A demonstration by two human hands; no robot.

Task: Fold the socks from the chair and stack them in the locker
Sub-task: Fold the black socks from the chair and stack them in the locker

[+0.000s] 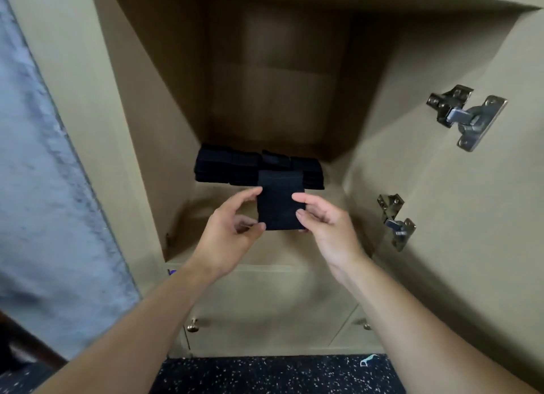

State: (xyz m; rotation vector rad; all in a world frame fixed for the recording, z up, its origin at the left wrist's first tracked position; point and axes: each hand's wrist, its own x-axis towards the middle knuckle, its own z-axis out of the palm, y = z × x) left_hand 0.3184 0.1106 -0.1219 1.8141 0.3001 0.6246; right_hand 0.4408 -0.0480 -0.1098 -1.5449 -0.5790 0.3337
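Here both hands are holding a folded dark sock [279,205] inside the open locker [123,128], just above its shelf [212,246]. The left hand [232,231] is pinching the sock's left edge between thumb and fingers, and the right hand [326,220] is gripping its right edge likewise. Just behind, folded dark socks [229,167] are lying in stacks in a row on the shelf. Two metal hinges [465,116] are showing on the locker's right side.

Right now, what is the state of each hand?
Left hand: pinches the folded sock at its left edge.
Right hand: pinches the same sock at its right edge.
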